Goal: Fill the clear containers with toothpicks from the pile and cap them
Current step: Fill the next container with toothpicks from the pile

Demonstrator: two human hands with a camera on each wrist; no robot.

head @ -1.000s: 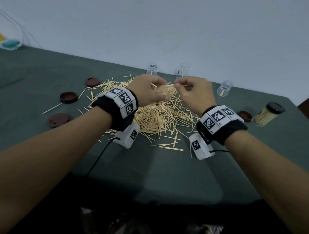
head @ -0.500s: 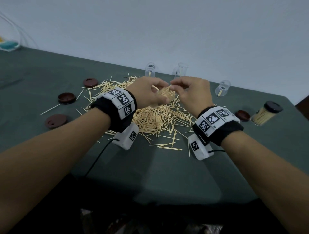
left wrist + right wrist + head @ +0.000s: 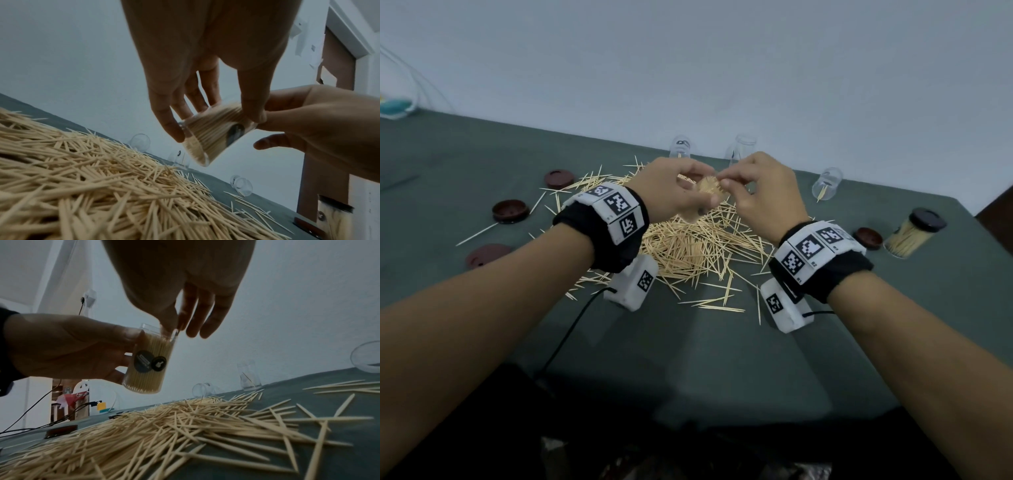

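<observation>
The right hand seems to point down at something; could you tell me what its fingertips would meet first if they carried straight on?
Probably the toothpicks packed in the clear container that the left hand holds; the right hand already pinches at its open mouth.

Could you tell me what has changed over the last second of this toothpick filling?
Both hands have lifted slightly off the pile. The left hand has tipped the filled container more upright, mouth toward the camera, and the right hand has closed in on its rim. The lids, empty containers and capped jar are unmoved.
</observation>
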